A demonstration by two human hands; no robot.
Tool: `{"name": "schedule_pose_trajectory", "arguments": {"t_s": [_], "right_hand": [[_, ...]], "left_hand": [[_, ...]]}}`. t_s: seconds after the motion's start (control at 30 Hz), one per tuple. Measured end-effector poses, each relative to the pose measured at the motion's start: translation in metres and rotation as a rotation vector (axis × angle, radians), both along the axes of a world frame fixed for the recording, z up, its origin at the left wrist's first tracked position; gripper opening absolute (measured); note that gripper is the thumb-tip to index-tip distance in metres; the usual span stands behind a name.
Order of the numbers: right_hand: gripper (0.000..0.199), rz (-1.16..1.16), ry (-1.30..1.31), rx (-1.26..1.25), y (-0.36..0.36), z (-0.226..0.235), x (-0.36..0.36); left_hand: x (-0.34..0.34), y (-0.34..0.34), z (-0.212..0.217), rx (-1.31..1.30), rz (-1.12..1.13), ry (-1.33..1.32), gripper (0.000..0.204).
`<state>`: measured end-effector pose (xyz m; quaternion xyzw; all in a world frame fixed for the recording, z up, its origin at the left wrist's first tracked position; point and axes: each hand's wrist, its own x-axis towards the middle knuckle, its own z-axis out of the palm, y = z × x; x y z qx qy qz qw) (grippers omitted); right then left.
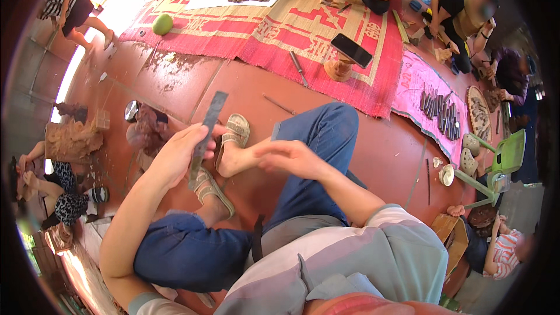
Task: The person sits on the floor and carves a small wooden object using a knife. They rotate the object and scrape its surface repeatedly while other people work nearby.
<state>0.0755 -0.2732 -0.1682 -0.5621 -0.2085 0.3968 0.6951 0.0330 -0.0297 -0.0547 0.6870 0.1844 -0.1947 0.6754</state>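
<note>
Strip [214, 111], flat & dark, gripped in curled L hand [188, 147]; long axis tilts up-rt; R hand [293, 158], half-open, seemingly empty, near, to its rt.

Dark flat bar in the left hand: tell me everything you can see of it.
The dark flat bar is long, narrow and straight-sided, with a squarish upper end. It looks like metal, dark grey above and more mottled, brownish below. No separate handle can be made out. It stands tilted, upper end leaning right in the picture, above the red tiled floor. The left hand grips it around the middle, both ends sticking out; the right hand is clear of it. Its lower edge is hard to make out.
</note>
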Motion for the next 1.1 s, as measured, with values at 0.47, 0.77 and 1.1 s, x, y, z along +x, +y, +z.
{"name": "schedule_pose_trajectory", "arguments": {"t_s": [0.47, 0.77, 1.1], "right_hand": [[0.02, 0.083, 0.075, 0.204, 0.032, 0.059, -0.057], [0.016, -0.218, 0.178, 0.257, 0.068, 0.022, 0.003], [0.015, -0.29, 0.252, 0.135, 0.134, -0.027, 0.045]], "left_hand": [[-0.07, -0.016, 0.079, 0.495, -0.146, -0.41, 0.016], [-0.171, 0.021, 0.122, 0.532, 0.046, -1.068, 0.042], [-0.066, 0.04, 0.094, 0.22, -0.422, -1.37, 0.039]]}}
